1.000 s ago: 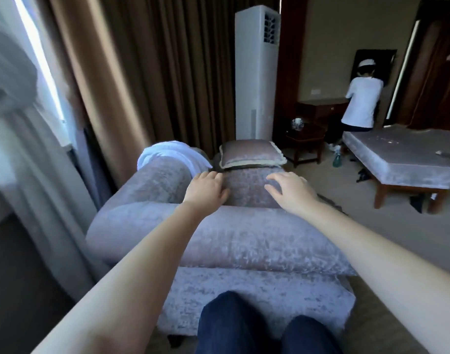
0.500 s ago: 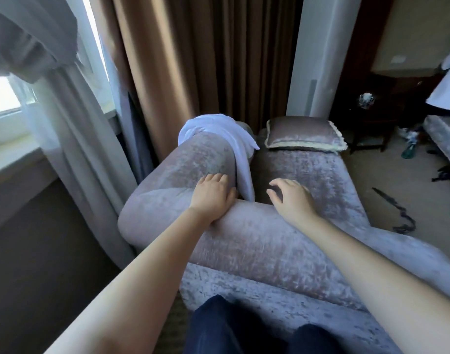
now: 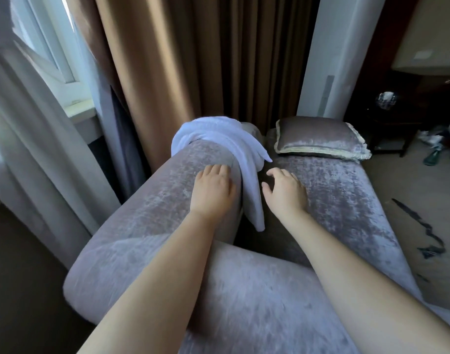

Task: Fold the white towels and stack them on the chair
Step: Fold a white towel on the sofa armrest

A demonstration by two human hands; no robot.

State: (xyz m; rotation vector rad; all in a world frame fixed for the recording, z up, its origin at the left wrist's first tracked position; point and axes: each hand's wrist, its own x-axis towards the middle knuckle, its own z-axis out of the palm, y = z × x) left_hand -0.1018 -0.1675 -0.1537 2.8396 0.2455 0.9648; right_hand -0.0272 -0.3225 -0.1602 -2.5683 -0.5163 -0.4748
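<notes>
A white towel [image 3: 219,141] is draped unfolded over the far end of the grey velvet chair's armrest [image 3: 152,200], one end hanging down toward the seat [image 3: 341,195]. My left hand [image 3: 212,190] lies palm down over the armrest, fingers relaxed, just left of the hanging towel end. My right hand [image 3: 285,191] hovers over the seat just right of that end, fingers spread and loosely bent, holding nothing. Neither hand grips the towel.
A grey cushion [image 3: 318,137] lies at the far end of the seat. Brown curtains [image 3: 193,60] and a white standing air conditioner [image 3: 341,47] rise behind the chair. A window with sheer curtain [image 3: 27,123] is at left. A dark strap [image 3: 423,231] lies on the carpet at right.
The view has come closer and tilted down over the chair. Both hands have reached forward over the chair back, arriving on either side of the towel's hanging end.
</notes>
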